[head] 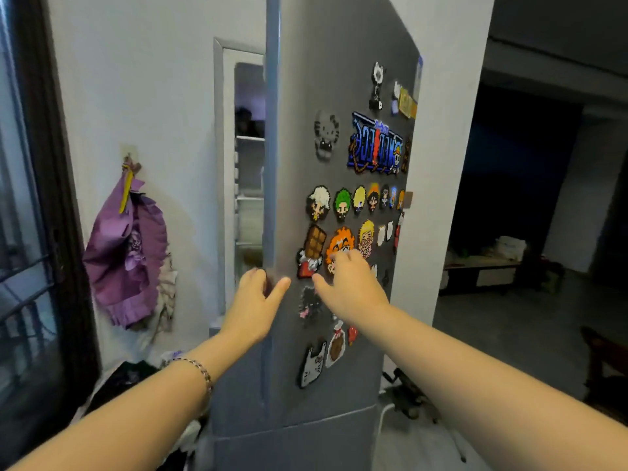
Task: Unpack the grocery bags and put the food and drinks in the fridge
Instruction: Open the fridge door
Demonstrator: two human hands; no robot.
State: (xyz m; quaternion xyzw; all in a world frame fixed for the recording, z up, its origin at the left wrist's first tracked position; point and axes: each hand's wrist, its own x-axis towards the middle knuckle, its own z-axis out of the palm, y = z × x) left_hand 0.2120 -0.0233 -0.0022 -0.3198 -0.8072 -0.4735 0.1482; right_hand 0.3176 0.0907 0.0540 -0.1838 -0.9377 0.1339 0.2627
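Fridge point(299, 447) stands dead ahead in a corner. The upper fridge door point(339, 96) is ajar, hinged on the right, with a narrow gap at its left showing white shelves point(249, 198). Step in hand, as I read it: swing that door wide before any food goes in. Pull from the leading edge in a steady arc, not from the face, and open it fully so both hands come free for loading. I can't positively identify a grocery bag; the dark clutter point(115, 385) low left is too murky to call.

Room: the white wall point(153, 79) sits close on the left of the opening, so shelf access is from the front. The white pillar point(441, 164) is just behind the hinge side and the door may stop against it, so I'd ease off late in the swing. Open floor point(509, 334) on the right gives space to step back. The purple fabric point(125, 253) hangs on the wall left of the gap, apart from the door; snag unlikely.

Left hand point(258, 300): fingers curled round the door's leading edge, thumb on the face. Right hand point(350, 287): fingers spread, fairly straight, holding nothing, at the door face over the magnets point(375, 144). Contact is blurred, so I can't confirm it. Keep it off the magnets; they could slide. Bracelet point(200, 368) on the left wrist is well back from the edge.
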